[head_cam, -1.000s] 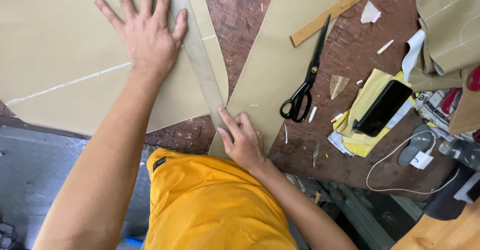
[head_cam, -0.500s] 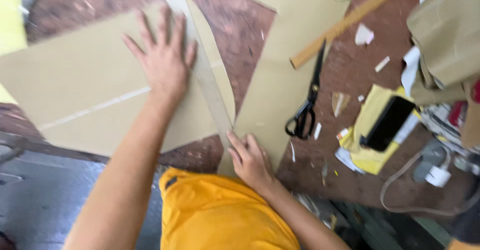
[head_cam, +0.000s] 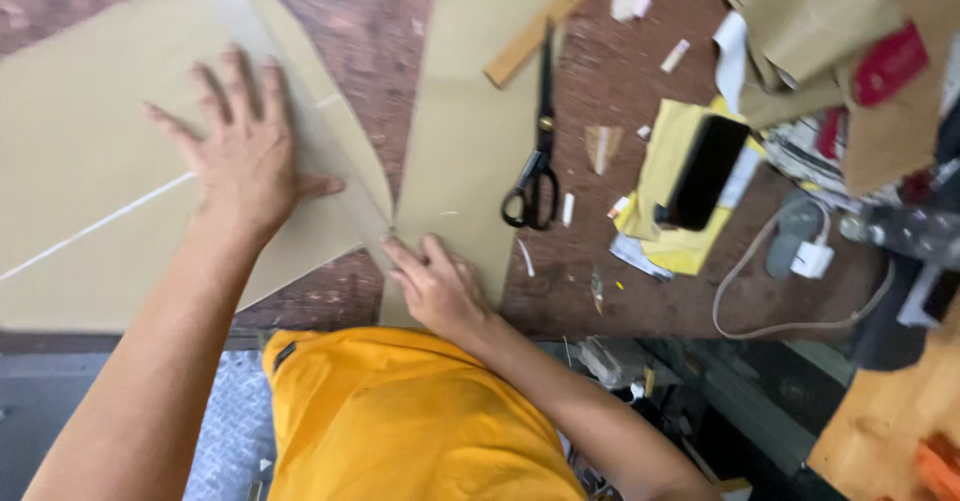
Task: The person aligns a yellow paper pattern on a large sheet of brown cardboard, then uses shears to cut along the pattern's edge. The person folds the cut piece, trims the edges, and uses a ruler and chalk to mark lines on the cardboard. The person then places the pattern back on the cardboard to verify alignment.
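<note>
My left hand (head_cam: 245, 156) lies flat, fingers spread, on a large tan paper sheet (head_cam: 90, 181) marked with a white chalk line. A long clear ruler (head_cam: 290, 101) runs diagonally across that sheet, just right of the hand. My right hand (head_cam: 435, 286) presses its fingertips on the ruler's near end, at the edge of a second tan paper piece (head_cam: 470, 121). Whether it holds a small piece of chalk I cannot tell. Both sheets lie on a dark reddish-brown table (head_cam: 370, 21).
Black scissors (head_cam: 535, 151) lie right of the second sheet, below a wooden stick (head_cam: 545, 21). Further right are a black phone (head_cam: 705, 171) on yellow paper (head_cam: 665, 201), a white charger with cable (head_cam: 810, 256), paper scraps and crumpled brown paper (head_cam: 810, 21).
The view has shifted and come closer. My left hand has slid down and left on the sheet. My right hand stays at the ruler's near end.
</note>
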